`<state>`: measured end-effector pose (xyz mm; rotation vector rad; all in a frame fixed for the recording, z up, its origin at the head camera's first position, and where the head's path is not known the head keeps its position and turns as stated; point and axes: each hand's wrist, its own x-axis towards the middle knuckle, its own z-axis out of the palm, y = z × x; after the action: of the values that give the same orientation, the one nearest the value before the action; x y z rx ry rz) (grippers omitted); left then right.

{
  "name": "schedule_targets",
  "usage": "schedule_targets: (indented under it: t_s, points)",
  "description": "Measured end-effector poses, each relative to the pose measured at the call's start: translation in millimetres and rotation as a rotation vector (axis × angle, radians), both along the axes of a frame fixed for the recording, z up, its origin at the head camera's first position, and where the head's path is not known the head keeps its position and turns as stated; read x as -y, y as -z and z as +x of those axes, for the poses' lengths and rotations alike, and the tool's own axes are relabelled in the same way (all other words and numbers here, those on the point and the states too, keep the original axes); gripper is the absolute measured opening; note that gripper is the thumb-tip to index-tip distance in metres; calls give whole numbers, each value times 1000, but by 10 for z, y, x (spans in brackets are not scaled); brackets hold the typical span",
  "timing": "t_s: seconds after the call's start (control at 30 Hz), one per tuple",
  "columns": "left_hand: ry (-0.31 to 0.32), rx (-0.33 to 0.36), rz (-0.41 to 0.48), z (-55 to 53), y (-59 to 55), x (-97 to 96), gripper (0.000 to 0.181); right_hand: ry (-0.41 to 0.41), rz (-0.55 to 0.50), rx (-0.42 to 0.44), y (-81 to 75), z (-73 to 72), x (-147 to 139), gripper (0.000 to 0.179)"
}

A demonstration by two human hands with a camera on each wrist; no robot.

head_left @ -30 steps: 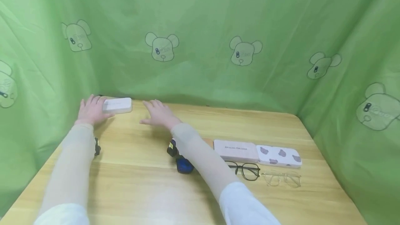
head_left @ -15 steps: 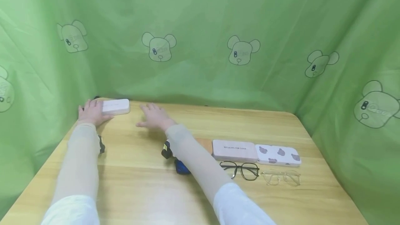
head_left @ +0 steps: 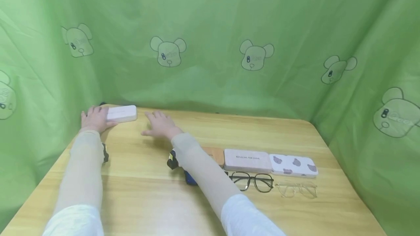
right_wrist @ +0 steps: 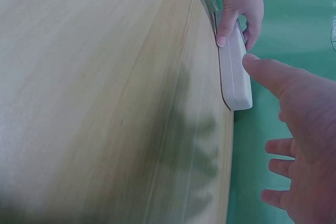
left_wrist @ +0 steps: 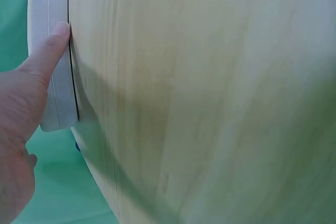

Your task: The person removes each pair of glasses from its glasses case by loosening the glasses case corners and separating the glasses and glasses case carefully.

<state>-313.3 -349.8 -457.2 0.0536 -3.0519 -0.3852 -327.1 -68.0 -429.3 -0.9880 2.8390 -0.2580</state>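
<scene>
At the table's far left corner lies a pale glasses case (head_left: 123, 113). My left hand (head_left: 94, 119) grips its left end. In the left wrist view the thumb of that hand (left_wrist: 21, 108) presses the near side of the case (left_wrist: 62, 90). The right wrist view shows the left hand's (right_wrist: 244, 1) fingers on the far side. My right hand (head_left: 160, 125) hovers to the right of the case with fingers spread, holding nothing. Its thumb overlaps the case (right_wrist: 233, 72) in the right wrist view, but in the head view a gap separates them.
An orange-brown case (head_left: 214, 155), a pinkish case with lettering (head_left: 247, 160) and a bear-patterned case (head_left: 293, 165) form a row. Before them lie black-framed glasses (head_left: 252, 182), clear-framed glasses (head_left: 296, 190) and a dark blue item (head_left: 189, 178), partly behind my right arm. Green curtains (head_left: 210, 83) surround the table.
My right hand has shifted slightly left, closer to the pale case. The left hand keeps its place at the case, and the view has moved a little.
</scene>
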Motion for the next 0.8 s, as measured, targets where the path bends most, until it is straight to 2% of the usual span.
schedule_targets:
  t_s: [0.37,0.8]
  points:
    - [3,-53,-56,70,-68,-4,94,-7,12,-12,14,24,-11,85]
    - [-43,-126,-106,144,-68,-75,95,-20,25,-21,33,75,71,84]
